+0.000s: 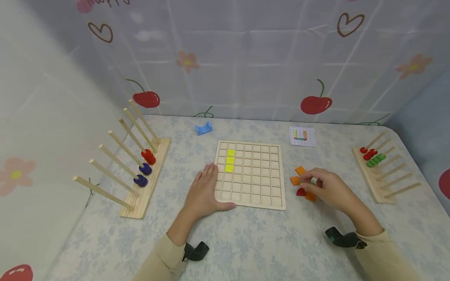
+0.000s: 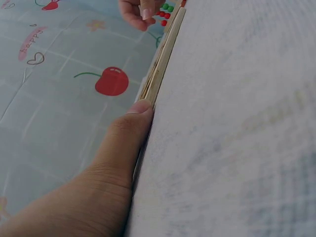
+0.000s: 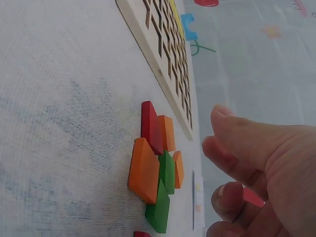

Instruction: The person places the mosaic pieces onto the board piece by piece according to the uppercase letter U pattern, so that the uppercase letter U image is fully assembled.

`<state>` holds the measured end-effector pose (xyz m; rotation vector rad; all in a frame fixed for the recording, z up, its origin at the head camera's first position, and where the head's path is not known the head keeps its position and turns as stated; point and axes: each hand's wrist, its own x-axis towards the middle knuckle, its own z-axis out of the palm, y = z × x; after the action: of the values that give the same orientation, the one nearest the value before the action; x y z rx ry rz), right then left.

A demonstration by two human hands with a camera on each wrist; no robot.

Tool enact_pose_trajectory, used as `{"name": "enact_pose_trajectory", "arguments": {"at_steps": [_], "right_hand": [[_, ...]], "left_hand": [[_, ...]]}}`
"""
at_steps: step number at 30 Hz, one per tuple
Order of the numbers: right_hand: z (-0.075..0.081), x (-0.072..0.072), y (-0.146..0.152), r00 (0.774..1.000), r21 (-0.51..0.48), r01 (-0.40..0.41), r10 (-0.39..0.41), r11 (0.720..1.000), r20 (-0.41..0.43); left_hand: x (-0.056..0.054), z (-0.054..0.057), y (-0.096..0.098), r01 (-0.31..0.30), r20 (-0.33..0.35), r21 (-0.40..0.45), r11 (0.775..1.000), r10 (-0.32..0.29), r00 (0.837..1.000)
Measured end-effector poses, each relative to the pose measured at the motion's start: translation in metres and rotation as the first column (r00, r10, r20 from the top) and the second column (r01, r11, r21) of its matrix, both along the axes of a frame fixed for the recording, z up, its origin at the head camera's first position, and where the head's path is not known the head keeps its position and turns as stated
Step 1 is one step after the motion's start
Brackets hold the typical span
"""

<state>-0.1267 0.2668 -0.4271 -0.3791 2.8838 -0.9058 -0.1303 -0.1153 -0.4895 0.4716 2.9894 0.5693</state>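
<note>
A wooden grid board (image 1: 256, 175) lies on the table with several yellow squares (image 1: 230, 160) set in its second column. My left hand (image 1: 204, 193) rests against the board's left side, fingers straight. Its thumb (image 2: 131, 131) lies along the near edge. To the right of the board is a small pile of coloured tiles: orange (image 3: 143, 170), red (image 3: 150, 128) and green (image 3: 167, 173). Over that pile hovers my right hand (image 1: 327, 187), its fingers loosely bent. Between its thumb and fingers no tile shows in the right wrist view. The green tiles are partly hidden by this hand in the head view.
A pattern card (image 1: 303, 136) lies behind the tiles. A blue curved stand (image 1: 204, 128) is behind the board. At the left stands a peg rack (image 1: 151, 191) with red and blue rings; at the right, another peg rack (image 1: 372, 183) carries red and green beads.
</note>
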Motion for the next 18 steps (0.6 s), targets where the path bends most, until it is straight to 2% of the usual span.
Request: {"name": "enact_pose_trajectory", "arguments": {"at_steps": [10, 18], "right_hand": [[-0.008, 0.006, 0.003, 0.999, -0.001, 0.002, -0.002, 1.000, 0.040], [-0.013, 0.010, 0.005, 0.999, 0.002, -0.017, 0.017, 1.000, 0.033]], "left_hand": [[0.001, 0.000, 0.000, 0.005, -0.008, 0.015, 1.000, -0.004, 1.000], [0.000, 0.000, 0.000, 0.007, -0.014, 0.015, 1.000, -0.006, 1.000]]}}
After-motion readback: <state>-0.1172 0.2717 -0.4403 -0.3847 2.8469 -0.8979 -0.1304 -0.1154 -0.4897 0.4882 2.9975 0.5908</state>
